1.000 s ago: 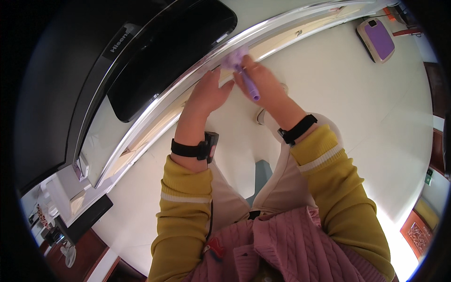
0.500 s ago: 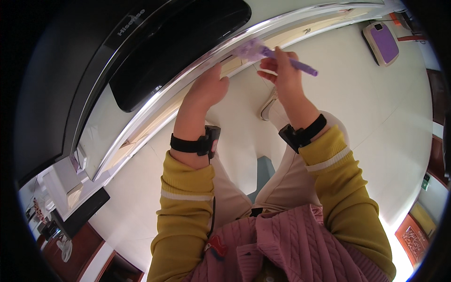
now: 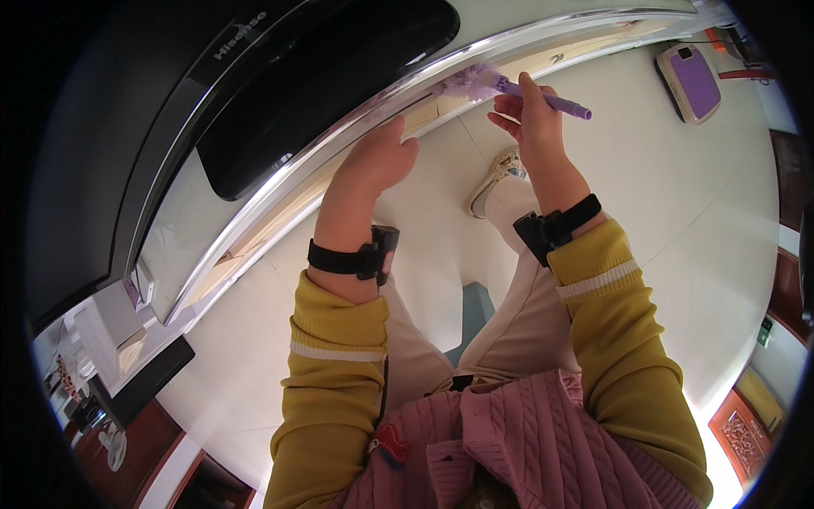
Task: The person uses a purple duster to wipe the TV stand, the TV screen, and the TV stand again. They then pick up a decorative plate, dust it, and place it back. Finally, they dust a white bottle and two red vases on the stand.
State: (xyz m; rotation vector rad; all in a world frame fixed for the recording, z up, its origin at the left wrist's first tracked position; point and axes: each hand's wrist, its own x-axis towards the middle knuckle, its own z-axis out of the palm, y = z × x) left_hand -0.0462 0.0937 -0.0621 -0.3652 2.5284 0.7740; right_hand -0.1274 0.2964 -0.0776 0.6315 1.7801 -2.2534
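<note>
R hand (image 3: 536, 119) pinches purple duster (image 3: 507, 86), other fingers loosely spread; fluffy head's just L of fingertips, by cabinet (image 3: 593, 42). L hand (image 3: 377, 159): can't tell finger state. Light grip cd let duster twist if head snags.

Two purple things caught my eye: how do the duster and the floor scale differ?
The duster is in the right hand; the floor scale sits on the floor. The duster has a fluffy head and slim handle; the floor scale is a broad slab. Both show purple.
</note>
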